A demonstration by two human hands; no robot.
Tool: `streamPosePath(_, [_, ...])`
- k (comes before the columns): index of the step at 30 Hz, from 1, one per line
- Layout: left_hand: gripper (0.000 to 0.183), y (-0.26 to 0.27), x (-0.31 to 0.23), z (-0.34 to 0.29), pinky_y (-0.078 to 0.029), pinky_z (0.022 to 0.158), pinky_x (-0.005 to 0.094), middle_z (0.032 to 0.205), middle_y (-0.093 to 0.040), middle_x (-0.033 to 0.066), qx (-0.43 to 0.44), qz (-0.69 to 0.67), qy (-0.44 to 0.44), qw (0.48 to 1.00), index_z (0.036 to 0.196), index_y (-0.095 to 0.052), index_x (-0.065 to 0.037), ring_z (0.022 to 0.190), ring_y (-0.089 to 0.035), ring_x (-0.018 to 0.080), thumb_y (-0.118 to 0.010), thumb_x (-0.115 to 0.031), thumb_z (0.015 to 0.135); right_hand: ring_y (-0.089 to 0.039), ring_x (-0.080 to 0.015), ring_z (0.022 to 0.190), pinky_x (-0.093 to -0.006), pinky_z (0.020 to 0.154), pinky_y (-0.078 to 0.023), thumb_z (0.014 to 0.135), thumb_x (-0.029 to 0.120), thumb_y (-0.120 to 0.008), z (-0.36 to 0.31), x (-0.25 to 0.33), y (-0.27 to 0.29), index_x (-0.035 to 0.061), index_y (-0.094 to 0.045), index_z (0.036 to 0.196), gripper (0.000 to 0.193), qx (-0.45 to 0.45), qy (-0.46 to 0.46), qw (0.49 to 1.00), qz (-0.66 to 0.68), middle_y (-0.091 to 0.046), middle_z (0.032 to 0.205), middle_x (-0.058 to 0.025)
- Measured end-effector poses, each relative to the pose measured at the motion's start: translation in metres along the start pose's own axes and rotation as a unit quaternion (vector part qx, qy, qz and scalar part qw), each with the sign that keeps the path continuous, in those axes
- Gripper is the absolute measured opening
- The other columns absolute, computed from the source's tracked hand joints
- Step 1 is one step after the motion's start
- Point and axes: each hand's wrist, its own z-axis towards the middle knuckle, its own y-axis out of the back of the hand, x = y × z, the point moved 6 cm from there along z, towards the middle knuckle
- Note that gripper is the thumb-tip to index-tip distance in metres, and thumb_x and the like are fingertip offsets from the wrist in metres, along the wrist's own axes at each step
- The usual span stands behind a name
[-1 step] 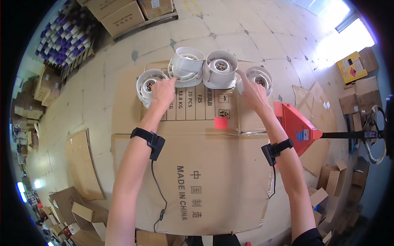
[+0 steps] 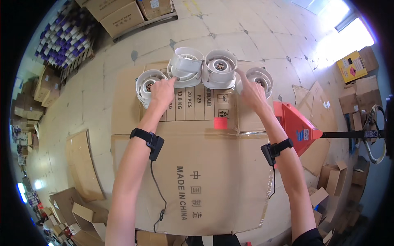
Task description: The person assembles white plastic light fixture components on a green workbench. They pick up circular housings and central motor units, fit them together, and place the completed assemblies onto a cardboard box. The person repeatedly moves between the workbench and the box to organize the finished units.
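Note:
Several white round plastic housings stand in a row along the far edge of a stacked carton. The leftmost housing (image 2: 143, 98) and the one second from left (image 2: 188, 61) flank my left hand (image 2: 164, 92). Its index finger stretches forward to the second housing's lower side, and its other fingers are curled. My right hand (image 2: 252, 93) points its index finger at the right side of the third housing (image 2: 221, 76), partly covering the rightmost housing (image 2: 266, 80). Copper-coloured windings show inside some of the housings. Neither hand visibly holds anything; the undersides of both are hidden. Both wrists wear black strapped devices.
Under the housings lies a large brown carton (image 2: 217, 160) with a small red sticker (image 2: 220, 123). A red pallet jack (image 2: 297, 129) stands to the right. Flattened cardboard (image 2: 84, 164) lies on the left floor; opened boxes (image 2: 332, 178) sit at lower right.

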Motion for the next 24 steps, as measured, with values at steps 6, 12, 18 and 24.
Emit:
streamPosePath(6, [0.053,0.001,-0.001,-0.001,-0.056,0.074,0.0464,0.092,-0.07,0.018,0.019,0.003,0.005,1.0,0.126,-0.062,-0.018,0.087,-0.07,0.0347,-0.06,0.001,0.076,-0.06,-0.0432,0.061,-0.0517,0.059,-0.044,0.072,-0.005,-0.05,0.001,0.01,0.008,0.0216,-0.021,0.15,0.087,0.01,-0.04,0.994,0.1,-0.06,0.064,-0.0248])
streamPosePath(12, [0.048,0.004,-0.005,0.002,-0.056,0.074,0.0463,0.092,-0.071,0.0177,0.013,0.011,0.005,1.0,0.122,-0.063,-0.015,0.087,-0.07,0.0346,-0.062,-0.001,0.077,-0.063,-0.0435,0.07,-0.0513,0.063,-0.047,0.071,-0.007,-0.051,0.008,0.011,0.001,0.0166,-0.038,0.141,0.075,0.045,0.045,0.996,0.058,-0.062,0.072,-0.0263])
streamPosePath(18, [0.03,0.001,-0.01,0.007,-0.056,0.076,0.0451,0.091,-0.071,0.0156,0.005,0.019,0.021,1.0,0.106,-0.068,-0.012,0.089,-0.07,0.033,-0.065,-0.005,0.077,-0.067,-0.0393,0.078,-0.046,0.067,-0.055,0.072,-0.001,-0.064,0.012,0.008,-0.025,0.0156,-0.049,0.132,0.064,0.04,0.061,0.997,-0.038,-0.065,0.08,-0.0237])
streamPosePath(24, [0.026,-0.002,-0.004,0.005,-0.056,0.076,0.0442,0.09,-0.071,0.0142,-0.027,0.005,0.041,0.999,0.103,-0.07,-0.012,0.089,-0.07,0.0321,-0.063,-0.004,0.079,-0.067,-0.0378,0.079,-0.0431,0.066,-0.056,0.078,0.0,-0.062,-0.001,0.022,-0.011,0.0163,-0.052,0.129,0.054,0.049,0.021,0.997,-0.049,-0.064,0.085,-0.0225])
